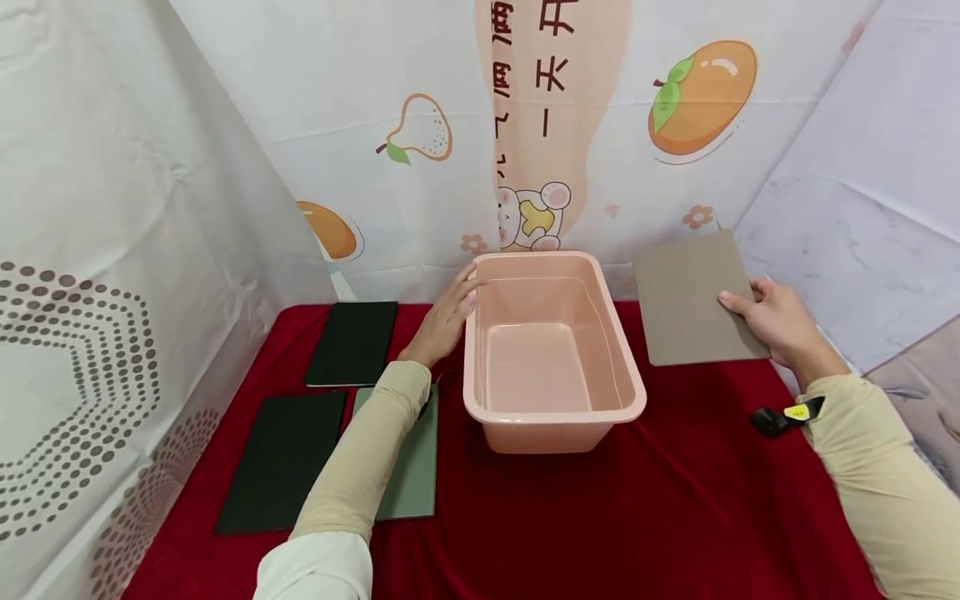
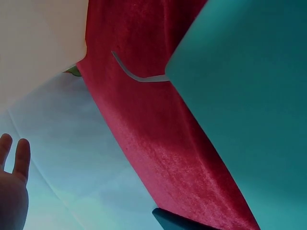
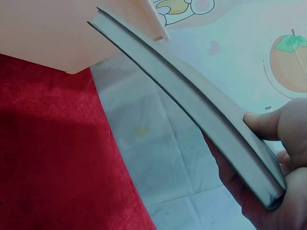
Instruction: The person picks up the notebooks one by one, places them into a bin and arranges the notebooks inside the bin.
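A pink plastic basin [image 1: 555, 417] stands in the middle of the red cloth. My left hand [image 1: 442, 321] is at its left rim, fingers extended; in the left wrist view the hand [image 2: 13, 196] shows two straight fingers. On the right, my right hand [image 1: 783, 321] grips a grey-brown hardcover notebook [image 1: 693, 300] by its right edge, thumb on the cover. The right wrist view shows the notebook's page edges [image 3: 163, 79], with the other fingers beneath. Under my left forearm lies a green notebook [image 1: 412, 475], partly hidden; its ribbon bookmark [image 2: 139, 79] sticks out.
Two black notebooks lie at the left, one at the back [image 1: 352, 343] and one nearer [image 1: 281, 467]. Red cloth [image 1: 675, 500] covers the table. Printed white curtains [image 1: 420, 208] hang close behind and at both sides.
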`<state>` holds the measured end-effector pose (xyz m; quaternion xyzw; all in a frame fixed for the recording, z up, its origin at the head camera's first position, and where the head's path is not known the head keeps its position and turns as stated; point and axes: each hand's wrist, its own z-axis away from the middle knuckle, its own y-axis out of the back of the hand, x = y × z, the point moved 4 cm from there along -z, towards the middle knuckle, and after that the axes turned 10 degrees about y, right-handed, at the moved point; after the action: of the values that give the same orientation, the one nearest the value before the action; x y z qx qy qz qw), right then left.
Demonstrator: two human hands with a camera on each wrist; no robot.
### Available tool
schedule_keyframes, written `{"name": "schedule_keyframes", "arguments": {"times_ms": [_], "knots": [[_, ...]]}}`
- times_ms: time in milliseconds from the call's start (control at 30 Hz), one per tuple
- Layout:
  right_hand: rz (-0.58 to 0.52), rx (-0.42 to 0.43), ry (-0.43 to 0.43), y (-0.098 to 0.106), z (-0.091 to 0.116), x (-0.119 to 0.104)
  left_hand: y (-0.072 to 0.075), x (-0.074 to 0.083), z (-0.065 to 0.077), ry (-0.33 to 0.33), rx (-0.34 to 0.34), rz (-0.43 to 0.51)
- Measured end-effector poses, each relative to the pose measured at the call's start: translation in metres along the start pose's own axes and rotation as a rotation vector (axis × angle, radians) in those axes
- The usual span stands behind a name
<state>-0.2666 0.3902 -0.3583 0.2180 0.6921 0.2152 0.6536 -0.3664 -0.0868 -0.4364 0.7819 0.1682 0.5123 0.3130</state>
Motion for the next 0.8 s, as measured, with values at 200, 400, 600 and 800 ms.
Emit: {"name": "schedule_keyframes", "arguments": {"times_ms": [200, 400, 600, 800], "knots": [[-0.007, 0.027, 0.006, 0.003, -0.003, -0.012, -0.001, -0.002, 0.001, -0.006, 0.004, -0.007], [-0.002, 0.043, 0.004, 0.007, -0.003, -0.020, -0.001, 0.001, 0.000, -0.029, 0.013, 0.007], [0.053, 0.063, 0.016, 0.008, -0.004, -0.030, -0.002, 0.000, 0.000, -0.017, 0.013, -0.005], [0.032, 0.040, 0.022, 0.007, -0.006, -0.038, -0.001, 0.001, 0.000, -0.018, 0.015, -0.007]]}}
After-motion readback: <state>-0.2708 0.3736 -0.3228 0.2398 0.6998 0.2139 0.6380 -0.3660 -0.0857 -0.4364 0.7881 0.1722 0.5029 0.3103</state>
